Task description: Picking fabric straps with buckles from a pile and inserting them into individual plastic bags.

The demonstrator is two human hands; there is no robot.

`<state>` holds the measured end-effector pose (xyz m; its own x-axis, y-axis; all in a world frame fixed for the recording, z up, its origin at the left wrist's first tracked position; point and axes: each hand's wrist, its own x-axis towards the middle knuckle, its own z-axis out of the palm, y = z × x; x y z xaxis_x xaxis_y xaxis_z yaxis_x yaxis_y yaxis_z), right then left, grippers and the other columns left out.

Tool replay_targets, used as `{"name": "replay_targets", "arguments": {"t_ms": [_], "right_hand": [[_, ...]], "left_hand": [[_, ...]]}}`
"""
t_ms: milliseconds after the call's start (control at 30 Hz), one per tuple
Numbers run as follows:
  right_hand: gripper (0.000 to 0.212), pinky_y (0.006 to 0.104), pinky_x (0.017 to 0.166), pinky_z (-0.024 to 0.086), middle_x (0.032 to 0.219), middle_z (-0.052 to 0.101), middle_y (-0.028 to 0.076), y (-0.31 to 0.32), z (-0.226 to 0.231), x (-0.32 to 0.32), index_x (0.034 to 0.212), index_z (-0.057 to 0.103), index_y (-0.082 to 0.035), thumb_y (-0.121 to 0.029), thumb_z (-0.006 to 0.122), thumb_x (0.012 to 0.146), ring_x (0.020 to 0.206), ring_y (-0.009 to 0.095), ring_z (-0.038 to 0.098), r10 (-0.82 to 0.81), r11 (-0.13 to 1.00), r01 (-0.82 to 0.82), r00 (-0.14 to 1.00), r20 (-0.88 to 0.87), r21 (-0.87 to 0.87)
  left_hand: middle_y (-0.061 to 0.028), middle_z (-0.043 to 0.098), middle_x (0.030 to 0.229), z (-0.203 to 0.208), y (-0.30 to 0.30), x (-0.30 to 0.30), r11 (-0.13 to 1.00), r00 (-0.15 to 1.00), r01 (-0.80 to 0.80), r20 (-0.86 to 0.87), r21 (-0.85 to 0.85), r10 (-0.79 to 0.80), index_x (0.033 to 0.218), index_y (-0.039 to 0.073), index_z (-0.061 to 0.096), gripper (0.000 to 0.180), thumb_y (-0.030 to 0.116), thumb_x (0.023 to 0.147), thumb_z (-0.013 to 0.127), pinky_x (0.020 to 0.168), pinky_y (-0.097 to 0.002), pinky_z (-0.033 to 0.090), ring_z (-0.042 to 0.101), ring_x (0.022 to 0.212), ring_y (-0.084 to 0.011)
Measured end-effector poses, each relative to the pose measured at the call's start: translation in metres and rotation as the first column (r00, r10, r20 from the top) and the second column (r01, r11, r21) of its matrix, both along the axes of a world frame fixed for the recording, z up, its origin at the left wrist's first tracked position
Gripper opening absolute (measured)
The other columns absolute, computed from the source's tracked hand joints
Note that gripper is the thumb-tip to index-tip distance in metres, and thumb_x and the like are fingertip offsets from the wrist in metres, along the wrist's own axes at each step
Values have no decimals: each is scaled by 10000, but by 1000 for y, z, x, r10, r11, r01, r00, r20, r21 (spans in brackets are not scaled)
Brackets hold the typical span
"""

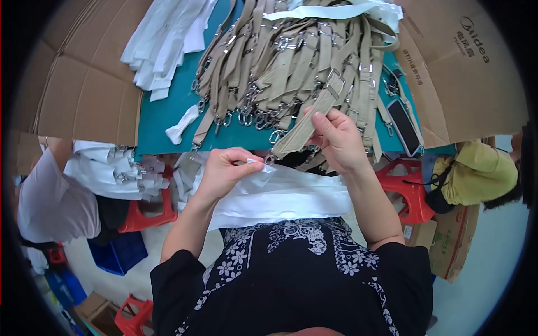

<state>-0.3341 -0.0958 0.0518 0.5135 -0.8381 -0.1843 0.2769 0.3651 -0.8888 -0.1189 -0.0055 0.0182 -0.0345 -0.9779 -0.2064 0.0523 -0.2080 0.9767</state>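
Note:
My right hand is closed on a khaki webbing strap, thumb on top. The strap slants from a metal buckle among the pile down to a metal clasp near my left hand. Thumb and fingers of my left hand pinch a small white piece of thin wrapping beside that clasp. Whether the wrapping goes round the metal I cannot tell. Beyond my hands lies a heap of similar khaki straps with metal hooks along its near edge. Long white sheets rest across my lap.
The green table carries white strips, a crumpled white piece and a phone. Cardboard stands at both sides. Other people sit left and right, near red stools.

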Motion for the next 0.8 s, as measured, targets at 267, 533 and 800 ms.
{"name": "replay_targets", "arguments": {"t_ms": [267,533,800], "right_hand": [[258,260,684,528,908,604,58,0,0,17,1052,515,2,-210,444,922,797,125,612,-12,1000,11,989,144,13],[245,250,686,526,904,596,47,0,3,20,1055,513,-9,-201,435,925,780,106,604,24,998,-32,986,164,48],[241,239,639,525,910,606,61,-2,-6,21,1054,518,-7,-195,461,915,752,117,609,10,1000,-10,1000,20,1]], "left_hand": [[-83,641,766,-6,12,10,995,997,-79,0,-67,79,750,-1,678,89,-18,669,710,639,-229,443,574,710,-117],[-87,642,774,-7,12,13,993,993,-111,-47,-31,109,753,-8,675,92,-30,668,704,629,-223,443,572,700,-117],[-92,645,810,-6,8,13,999,998,-8,-63,32,10,804,-16,670,85,-26,722,652,659,-222,448,573,711,-112]]}}
